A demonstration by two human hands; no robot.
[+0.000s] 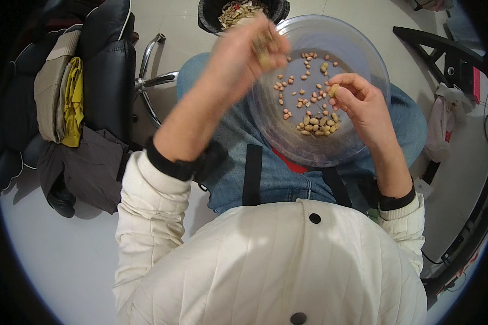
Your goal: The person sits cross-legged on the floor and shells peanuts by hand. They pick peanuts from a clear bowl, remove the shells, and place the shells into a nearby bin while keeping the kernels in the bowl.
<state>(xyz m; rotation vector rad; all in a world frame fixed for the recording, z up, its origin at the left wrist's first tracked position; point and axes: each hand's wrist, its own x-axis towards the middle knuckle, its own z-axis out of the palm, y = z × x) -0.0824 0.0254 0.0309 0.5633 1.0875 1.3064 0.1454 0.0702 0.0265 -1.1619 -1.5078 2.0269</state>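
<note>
A clear plastic basin (374, 53) rests on my lap and holds unshelled peanuts (315, 126) in a pile near its close side. Loose shelled peanut kernels (282, 84) lie scattered across its floor. Over the basin's right part, my right hand (356, 101) pinches a peanut in its shell (334, 90) between thumb and fingers. My left hand (252, 53), blurred, is raised between the basin's upper left rim and a black-lined bin (207, 16) with peanut shells (238, 13) in it. Something yellowish brown, perhaps peanut shells, shows in its curled fingers; the blur hides details.
At the left stands a black padded chair (107, 73) with folded clothes (57, 93) and a yellow cloth (74, 103) on it. A chrome chair base (158, 79) is beside my leg. On the right are a black frame (435, 40) and a plastic bag (443, 126).
</note>
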